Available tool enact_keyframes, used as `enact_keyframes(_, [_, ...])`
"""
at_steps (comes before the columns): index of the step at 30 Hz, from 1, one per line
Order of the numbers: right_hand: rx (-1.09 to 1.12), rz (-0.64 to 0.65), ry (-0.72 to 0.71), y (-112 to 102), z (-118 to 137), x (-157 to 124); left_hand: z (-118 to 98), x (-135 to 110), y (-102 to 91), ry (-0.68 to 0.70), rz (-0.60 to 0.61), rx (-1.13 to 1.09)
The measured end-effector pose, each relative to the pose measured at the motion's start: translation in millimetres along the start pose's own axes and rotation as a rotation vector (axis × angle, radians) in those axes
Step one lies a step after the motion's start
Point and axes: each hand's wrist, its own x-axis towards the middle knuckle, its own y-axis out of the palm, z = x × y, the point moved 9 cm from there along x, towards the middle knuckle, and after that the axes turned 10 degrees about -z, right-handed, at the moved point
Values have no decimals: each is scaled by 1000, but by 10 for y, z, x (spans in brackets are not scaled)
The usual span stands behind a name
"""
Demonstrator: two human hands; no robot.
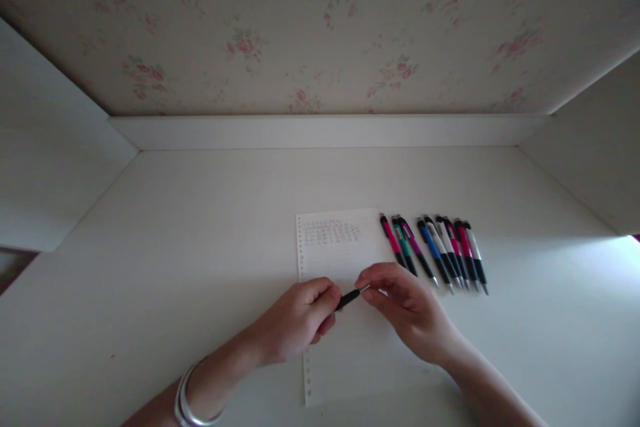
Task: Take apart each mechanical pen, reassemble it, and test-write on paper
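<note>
A pen (349,298) with a black grip and silver tip is held over a lined sheet of paper (340,253). My left hand (297,320) is wrapped round the pen's body, with silver bangles on that wrist. My right hand (407,303) pinches the pen's silver tip between thumb and fingers. The sheet has several rows of faint handwriting near its top. Right of the sheet, a row of several pens (435,252) in pink, teal, purple, blue and white lies side by side, tips toward me.
The white desk (200,227) has a raised back ledge (325,131) and side panels left and right. Floral wallpaper (320,27) rises behind. Bright light falls on the desk's right edge.
</note>
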Motion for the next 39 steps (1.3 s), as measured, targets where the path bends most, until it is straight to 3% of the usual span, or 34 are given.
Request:
enact_keyframes(4, [106, 14, -9, 34, 31, -21, 5, -23, 43, -58, 94, -93])
enact_keyframes(7, [117, 58, 3, 64, 32, -52, 6, -23, 33, -56, 93, -73])
enact_keyframes(11, [-50, 89, 85, 78, -38, -47, 7, -10, 10, 5, 50, 34])
enact_keyframes(16, [-280, 71, 55, 74, -32, 2, 24, -12, 16, -2, 43, 49])
enact_keyframes(22, [-98, 20, 72, -3, -101, -23, 5, -20, 11, -18, 41, -25])
enact_keyframes(27, [-137, -185, -105, -184, 12, 43, -4, -29, 15, -38, 47, -132])
enact_keyframes(34, [-601, -61, -469, 142, 177, -21, -63, 12, -78, 34, -43, -345])
enact_keyframes(39, [-678, -9, -527, 237, 188, -59, -48, 18, -52, 27, -19, -364])
